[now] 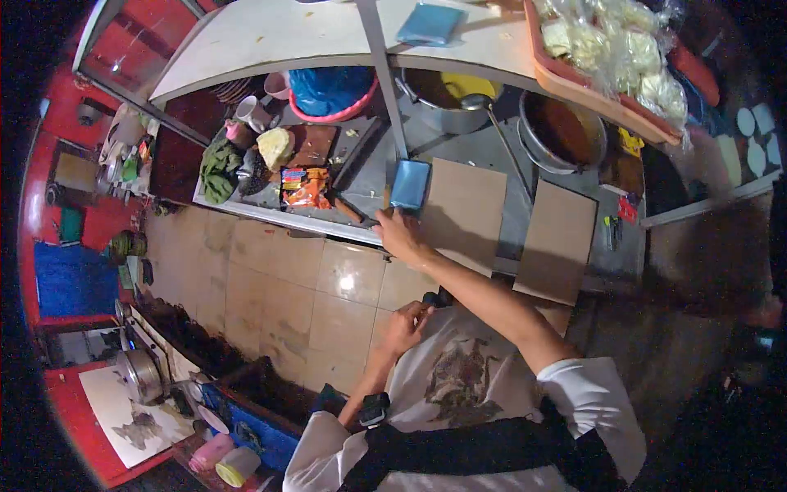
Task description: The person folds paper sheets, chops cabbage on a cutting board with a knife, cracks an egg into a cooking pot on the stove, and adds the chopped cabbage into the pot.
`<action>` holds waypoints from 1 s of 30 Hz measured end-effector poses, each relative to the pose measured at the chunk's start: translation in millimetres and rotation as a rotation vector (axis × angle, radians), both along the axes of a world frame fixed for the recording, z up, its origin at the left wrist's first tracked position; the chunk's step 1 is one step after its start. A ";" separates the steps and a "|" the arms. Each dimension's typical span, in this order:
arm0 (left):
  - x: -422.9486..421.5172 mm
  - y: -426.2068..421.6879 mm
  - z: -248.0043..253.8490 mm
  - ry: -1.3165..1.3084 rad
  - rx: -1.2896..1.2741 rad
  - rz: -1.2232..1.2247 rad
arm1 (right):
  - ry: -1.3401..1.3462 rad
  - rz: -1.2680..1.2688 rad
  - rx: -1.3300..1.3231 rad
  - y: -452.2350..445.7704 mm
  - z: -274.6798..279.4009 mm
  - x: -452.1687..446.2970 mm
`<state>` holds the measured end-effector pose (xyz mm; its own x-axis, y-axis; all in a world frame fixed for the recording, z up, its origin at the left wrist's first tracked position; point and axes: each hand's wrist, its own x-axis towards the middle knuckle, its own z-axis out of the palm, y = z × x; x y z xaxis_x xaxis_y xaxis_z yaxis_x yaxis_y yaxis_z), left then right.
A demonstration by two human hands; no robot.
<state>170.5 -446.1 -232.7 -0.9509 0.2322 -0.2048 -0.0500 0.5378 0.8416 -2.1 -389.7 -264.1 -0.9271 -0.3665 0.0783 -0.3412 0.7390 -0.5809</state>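
My right hand (400, 234) reaches across to the counter's front edge, fingers bent at the lower end of a blue plastic packet (410, 184). It appears to grip that end. Beside the packet lies a sheet of brown paper (466, 205), and a second brown sheet (557, 238) is farther right, overhanging the edge. My left hand (405, 328) is in front of my body, its fingers curled closed. Whether anything is in it is hidden; a small dark shape shows just past the fingertips. A dark watch (375, 409) is on the left wrist.
On the counter (492, 135) are a pot with a ladle (475, 102), a pot of reddish-brown liquid (566, 131), a knife (348, 207), orange packets (305, 189) and cabbage (275, 146). A shelf (295, 37) overhangs it. A metal pot (141, 375) stands at lower left.
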 end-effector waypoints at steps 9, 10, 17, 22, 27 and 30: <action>-30.0 20.0 -9.6 0.026 0.008 -0.239 | -1.006 -0.179 -1.360 100.1 75.9 57.5; -36.2 21.4 -16.5 0.013 0.003 -0.252 | -0.990 -0.165 -1.384 121.8 79.3 75.2; -57.8 73.3 -48.0 0.132 0.055 -0.711 | -0.801 -0.189 -1.704 257.1 26.4 197.2; -67.6 137.3 -16.3 0.324 0.182 -0.889 | -0.359 -1.038 -1.768 279.6 40.3 268.9; -52.8 194.6 -12.3 0.080 0.032 -0.784 | 0.046 -0.487 -2.860 310.8 60.9 299.2; -43.3 218.7 -2.4 0.103 -0.008 -0.783 | 0.056 -0.303 -2.698 313.6 109.5 280.3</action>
<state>127.2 -227.4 -235.1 -0.5257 0.8408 -0.1293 0.4235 0.3906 0.8174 278.2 -76.1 -154.6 -0.8896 0.4444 -0.1057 -0.4557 -0.8792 0.1388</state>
